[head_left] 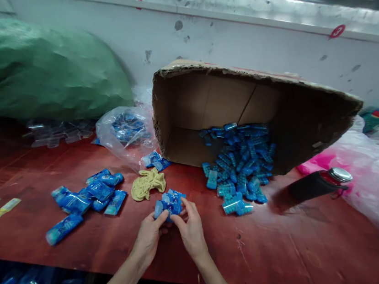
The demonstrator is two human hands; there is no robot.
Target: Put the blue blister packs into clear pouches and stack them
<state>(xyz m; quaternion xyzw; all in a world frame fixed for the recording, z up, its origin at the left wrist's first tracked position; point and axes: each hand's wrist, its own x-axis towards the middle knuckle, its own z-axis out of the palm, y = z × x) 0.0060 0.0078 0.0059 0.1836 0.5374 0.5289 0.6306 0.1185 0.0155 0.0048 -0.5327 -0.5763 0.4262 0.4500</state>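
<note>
Near the middle of the red table I hold a blue printed packet in both hands. My left hand pinches its lower left part, thumb on top. On the right side, my right hand grips the same packet with thumb and fingers. Just beyond it lies a crumpled yellow-green cloth or glove. Several filled blue packets are heaped to the left of my hands. To the right, small clear containers with blue contents spill out of a cardboard box lying on its side.
A clear plastic bag with blue packaging stands behind the heap. Behind it is a large green sack. A dark bottle with a metal lid stands right of the box, beside white and pink plastic bags. A yellow strip lies far left.
</note>
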